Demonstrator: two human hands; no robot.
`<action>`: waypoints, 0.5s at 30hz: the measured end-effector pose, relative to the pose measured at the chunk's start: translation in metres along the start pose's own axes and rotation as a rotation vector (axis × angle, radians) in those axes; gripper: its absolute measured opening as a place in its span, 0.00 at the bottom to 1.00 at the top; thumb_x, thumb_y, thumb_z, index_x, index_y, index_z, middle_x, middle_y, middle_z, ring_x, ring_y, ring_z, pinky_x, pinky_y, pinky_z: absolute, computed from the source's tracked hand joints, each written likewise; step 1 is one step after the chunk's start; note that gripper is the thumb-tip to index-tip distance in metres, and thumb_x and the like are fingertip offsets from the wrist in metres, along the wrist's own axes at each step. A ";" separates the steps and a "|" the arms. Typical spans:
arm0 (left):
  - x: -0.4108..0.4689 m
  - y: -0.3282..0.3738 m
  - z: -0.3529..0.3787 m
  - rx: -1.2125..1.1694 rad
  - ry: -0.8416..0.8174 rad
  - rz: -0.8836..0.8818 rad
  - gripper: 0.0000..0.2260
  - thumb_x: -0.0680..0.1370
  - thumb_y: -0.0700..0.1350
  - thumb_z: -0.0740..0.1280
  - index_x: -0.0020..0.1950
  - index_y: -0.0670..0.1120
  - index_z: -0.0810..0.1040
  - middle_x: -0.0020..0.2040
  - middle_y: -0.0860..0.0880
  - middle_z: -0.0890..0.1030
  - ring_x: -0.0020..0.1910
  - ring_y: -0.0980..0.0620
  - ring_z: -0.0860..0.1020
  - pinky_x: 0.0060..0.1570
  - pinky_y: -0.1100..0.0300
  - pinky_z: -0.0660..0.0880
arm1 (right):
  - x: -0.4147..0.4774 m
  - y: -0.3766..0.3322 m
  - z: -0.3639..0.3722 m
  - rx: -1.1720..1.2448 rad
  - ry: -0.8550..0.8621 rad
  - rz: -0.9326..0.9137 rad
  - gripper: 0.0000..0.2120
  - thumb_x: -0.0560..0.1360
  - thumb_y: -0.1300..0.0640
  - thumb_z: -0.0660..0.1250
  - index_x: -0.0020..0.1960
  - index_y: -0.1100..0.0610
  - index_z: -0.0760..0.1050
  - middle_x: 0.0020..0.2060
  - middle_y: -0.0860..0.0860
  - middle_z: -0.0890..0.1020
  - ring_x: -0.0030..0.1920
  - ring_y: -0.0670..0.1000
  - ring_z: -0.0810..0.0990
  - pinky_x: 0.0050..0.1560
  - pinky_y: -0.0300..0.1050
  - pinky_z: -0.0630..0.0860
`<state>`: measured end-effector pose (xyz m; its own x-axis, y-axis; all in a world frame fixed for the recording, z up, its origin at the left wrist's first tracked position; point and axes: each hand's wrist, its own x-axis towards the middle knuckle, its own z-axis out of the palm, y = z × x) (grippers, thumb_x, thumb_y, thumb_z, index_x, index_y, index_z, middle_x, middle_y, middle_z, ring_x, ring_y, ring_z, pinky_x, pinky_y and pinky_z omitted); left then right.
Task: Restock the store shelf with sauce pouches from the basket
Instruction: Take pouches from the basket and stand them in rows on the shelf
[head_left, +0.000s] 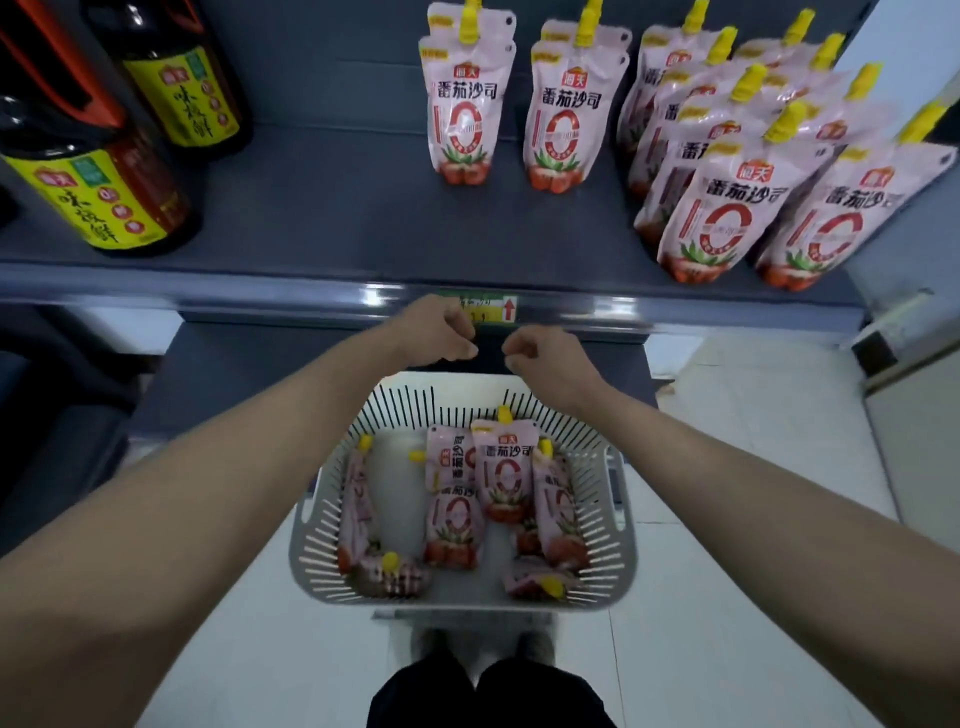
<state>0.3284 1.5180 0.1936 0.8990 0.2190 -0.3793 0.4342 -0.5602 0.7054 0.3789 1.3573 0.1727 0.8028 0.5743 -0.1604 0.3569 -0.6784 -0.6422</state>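
Forearms stretch out over the basket (306, 525); left hand (436, 332) and right hand (545, 358) hover side by side, not touching, just short of the shelf (337, 223) lip; fingers on both loosely curled, pinching nothing. Sauce pouches lie jumbled in the basket, below the hands and back toward the body; top pouch (504, 467) is face up, long axis running away from the person, yellow cap toward the shelf; right hand looks nearer to it. Stocked pouches (561, 114) stand upright on the shelf, densest at right; soy bottles (104, 187) at left. Likely next: reach down and back, right hand first, grab across the pouch's width.
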 end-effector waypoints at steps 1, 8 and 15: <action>-0.003 -0.010 0.008 0.007 -0.019 -0.034 0.12 0.73 0.41 0.70 0.56 0.42 0.78 0.50 0.47 0.80 0.48 0.50 0.78 0.49 0.59 0.72 | -0.002 0.006 0.006 -0.031 -0.057 0.035 0.12 0.77 0.61 0.62 0.58 0.61 0.78 0.57 0.55 0.81 0.56 0.54 0.78 0.57 0.46 0.74; -0.016 -0.074 0.069 0.013 -0.041 -0.312 0.14 0.73 0.37 0.69 0.58 0.35 0.79 0.58 0.40 0.80 0.56 0.43 0.79 0.52 0.61 0.72 | -0.013 0.060 0.045 -0.302 -0.389 0.131 0.11 0.78 0.62 0.58 0.51 0.66 0.77 0.49 0.58 0.79 0.52 0.56 0.79 0.51 0.46 0.75; -0.018 -0.110 0.121 -0.076 -0.014 -0.476 0.19 0.74 0.35 0.66 0.66 0.39 0.73 0.55 0.41 0.81 0.46 0.49 0.77 0.51 0.58 0.75 | -0.003 0.097 0.080 -0.053 -0.376 0.331 0.06 0.75 0.68 0.62 0.47 0.64 0.77 0.39 0.58 0.80 0.42 0.56 0.79 0.37 0.44 0.74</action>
<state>0.2577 1.4787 0.0503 0.5990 0.4258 -0.6782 0.8005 -0.3404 0.4933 0.3729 1.3262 0.0506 0.6525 0.4435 -0.6144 0.1441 -0.8687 -0.4740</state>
